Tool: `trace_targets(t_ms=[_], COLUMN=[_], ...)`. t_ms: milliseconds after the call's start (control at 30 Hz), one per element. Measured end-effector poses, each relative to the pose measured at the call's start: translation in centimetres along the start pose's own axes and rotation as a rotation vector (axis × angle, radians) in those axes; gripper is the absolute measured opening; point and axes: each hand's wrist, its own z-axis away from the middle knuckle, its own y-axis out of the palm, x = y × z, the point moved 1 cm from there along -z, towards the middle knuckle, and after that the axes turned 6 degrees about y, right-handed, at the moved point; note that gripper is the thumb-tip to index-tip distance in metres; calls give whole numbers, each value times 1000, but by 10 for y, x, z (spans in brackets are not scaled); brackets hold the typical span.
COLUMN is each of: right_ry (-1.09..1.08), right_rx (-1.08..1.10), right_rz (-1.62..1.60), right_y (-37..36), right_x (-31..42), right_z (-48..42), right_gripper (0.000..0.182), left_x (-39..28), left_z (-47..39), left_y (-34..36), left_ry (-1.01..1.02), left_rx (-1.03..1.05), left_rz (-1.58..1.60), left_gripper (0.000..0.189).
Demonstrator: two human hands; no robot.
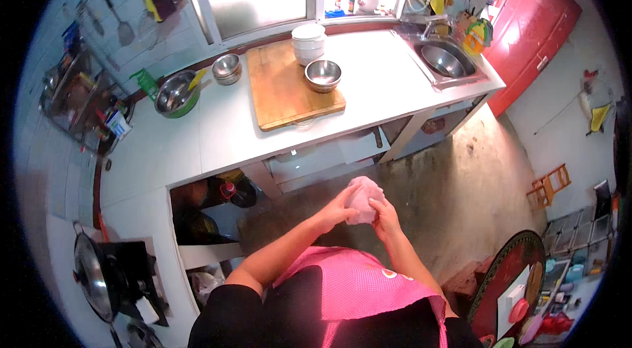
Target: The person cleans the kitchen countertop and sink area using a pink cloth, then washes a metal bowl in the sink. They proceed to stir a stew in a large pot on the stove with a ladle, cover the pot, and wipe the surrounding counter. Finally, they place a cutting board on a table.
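Observation:
A crumpled light pink cloth (363, 202) is held between both hands in front of the pink apron (365, 284). My left hand (340, 208) grips its left side, and my right hand (385, 214) grips its right side with the thumb on top. Beyond the hands, on the white counter (222, 135), lies a wooden cutting board (276, 91). On the board stand a stack of white bowls (309, 44) and a stack of steel bowls (323, 76) near its right edge.
Left on the counter are more steel bowls (227, 69) and a green-based basin (177, 96). A steel sink (444, 61) is at the right end. A wok (91, 274) sits on the stove at lower left. A round table (535, 244) stands at lower right, below a small wooden chair (548, 187).

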Motion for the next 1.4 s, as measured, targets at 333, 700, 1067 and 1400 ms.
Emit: trace_targets(t_ms=[333, 700, 1067, 1400], right_ry=[-218, -566, -999, -1161], right_rx=[-18, -499, 145, 172], right_rz=[135, 1631, 1756, 1634], right_y=[21, 47, 106, 177], right_x=[105, 207, 224, 295], right_z=[-141, -360, -536, -715], right_gripper=[31, 77, 57, 54], left_x=[-20, -7, -30, -49], left_z=[-145, -250, -274, -290], left_y=[-63, -179, -208, -203], left_ry=[186, 57, -465, -537], left_rx=[-148, -653, -734, -829], left_rz=[-772, -852, -1432, -1171], left_gripper=[71, 42, 46, 48])
